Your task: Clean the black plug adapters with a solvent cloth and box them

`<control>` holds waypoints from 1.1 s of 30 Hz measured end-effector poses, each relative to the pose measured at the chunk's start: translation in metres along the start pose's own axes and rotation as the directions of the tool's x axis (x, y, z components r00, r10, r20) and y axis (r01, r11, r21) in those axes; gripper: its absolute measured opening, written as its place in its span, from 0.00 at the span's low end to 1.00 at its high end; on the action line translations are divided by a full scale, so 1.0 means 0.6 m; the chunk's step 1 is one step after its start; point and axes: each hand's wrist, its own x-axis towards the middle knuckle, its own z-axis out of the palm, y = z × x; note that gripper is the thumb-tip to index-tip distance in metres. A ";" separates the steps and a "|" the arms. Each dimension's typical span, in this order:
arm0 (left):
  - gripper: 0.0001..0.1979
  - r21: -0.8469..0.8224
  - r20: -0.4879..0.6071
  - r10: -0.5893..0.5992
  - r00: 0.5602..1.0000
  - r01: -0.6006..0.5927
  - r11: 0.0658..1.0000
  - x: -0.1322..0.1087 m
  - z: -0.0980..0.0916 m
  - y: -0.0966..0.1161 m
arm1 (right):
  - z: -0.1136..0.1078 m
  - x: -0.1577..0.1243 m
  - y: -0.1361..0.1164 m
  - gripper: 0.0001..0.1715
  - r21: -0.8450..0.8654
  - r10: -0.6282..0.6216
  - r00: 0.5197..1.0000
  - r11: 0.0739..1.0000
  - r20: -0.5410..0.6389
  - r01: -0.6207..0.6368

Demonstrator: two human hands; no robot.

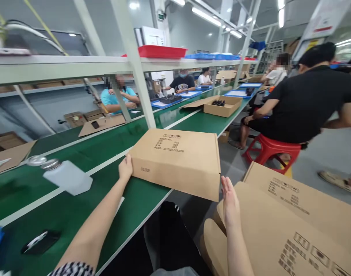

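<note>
A closed brown cardboard box (175, 163) with black print lies at the near edge of the green work surface, its right end sticking out past that edge. At its left corner, my left hand (126, 167) holds the box, the fingers partly hidden behind it. My right hand (230, 199) is beside the box's right end with its fingers stretched out and together. Whether the right fingertips touch the cardboard, I cannot tell.
Flat printed cartons (279, 214) are stacked at my right. On the green bench (106, 180) lie a translucent bottle (68, 177) and a dark object (40, 242). An open box (223, 107) with black parts stands farther along. A person sits on a red stool (271, 151); others work across the bench.
</note>
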 end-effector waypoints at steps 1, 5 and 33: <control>0.22 -0.031 0.004 -0.018 1.000 0.018 0.999 0.001 0.001 0.001 | 0.008 0.005 -0.010 0.32 -0.055 0.025 0.999 0.998 0.028 -0.023; 0.21 -0.163 0.066 -0.117 0.991 0.127 0.978 0.012 -0.005 0.000 | 0.043 0.023 -0.031 0.37 -0.366 0.085 0.988 0.922 -0.132 -0.128; 0.29 -0.179 0.076 -0.224 0.972 0.234 0.956 -0.015 -0.068 0.051 | 0.056 0.086 -0.044 0.25 0.059 0.081 0.956 0.996 -0.282 -0.067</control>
